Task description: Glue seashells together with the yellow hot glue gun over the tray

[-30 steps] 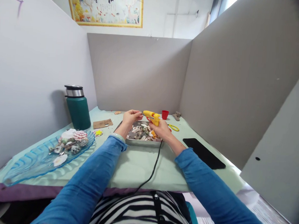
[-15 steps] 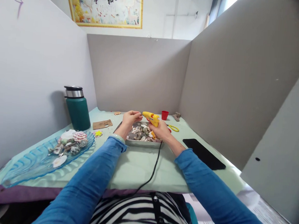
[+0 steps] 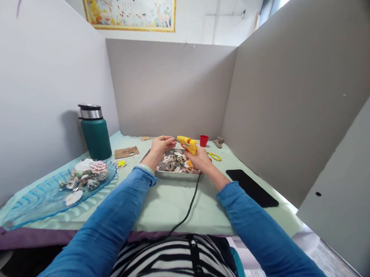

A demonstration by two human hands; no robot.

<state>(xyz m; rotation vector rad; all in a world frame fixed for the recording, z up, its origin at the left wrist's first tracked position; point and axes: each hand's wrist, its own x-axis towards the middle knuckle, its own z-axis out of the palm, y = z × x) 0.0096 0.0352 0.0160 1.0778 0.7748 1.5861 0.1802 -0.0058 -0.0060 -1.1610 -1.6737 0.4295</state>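
My right hand grips a yellow glue gun, its nozzle pointing left toward my left hand. The left hand's fingers are pinched together right at the nozzle tip, on something too small to make out. Both hands hover over a metal tray filled with several small shells and stones. The gun's black cord runs from my right hand down over the table's front edge.
A blue glass dish with shells lies at the front left, a green flask behind it. A brown card, a red cup, yellow scissors and a black pad lie around. Grey partitions wall the table.
Hands and glue gun stay almost still over the tray; the view has shifted slightly.
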